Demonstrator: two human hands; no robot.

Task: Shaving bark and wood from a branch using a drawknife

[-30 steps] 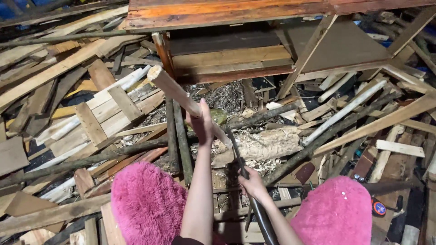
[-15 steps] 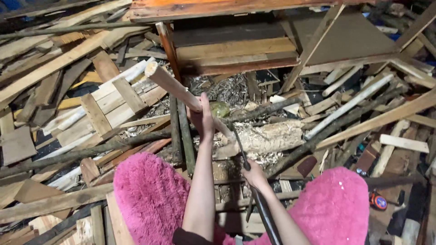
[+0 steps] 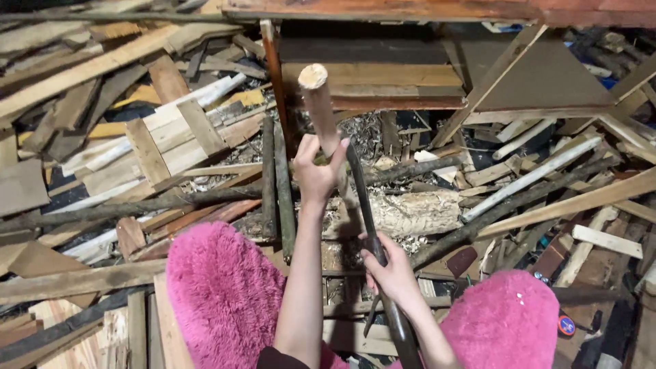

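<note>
Round pale wooden stick (image 3: 321,116), cut end up, is standing near-upright above a rough chopping log (image 3: 410,212). Left hand (image 3: 316,171) is gripping it mid-shaft, grip closed tight. Right hand (image 3: 391,273) is wrapping shut around a dark long-bladed knife (image 3: 362,198) whose blade is lying against the stick. Fuzzy pink knees (image 3: 225,294) below; splintered planks (image 3: 171,143), shavings all around on the floor.

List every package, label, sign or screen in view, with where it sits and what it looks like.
Round label or lid: low right among the wood scraps, beside the pink fluffy knee; small disc, blue and orange, too small to tell which.
No signs or screens show.
</note>
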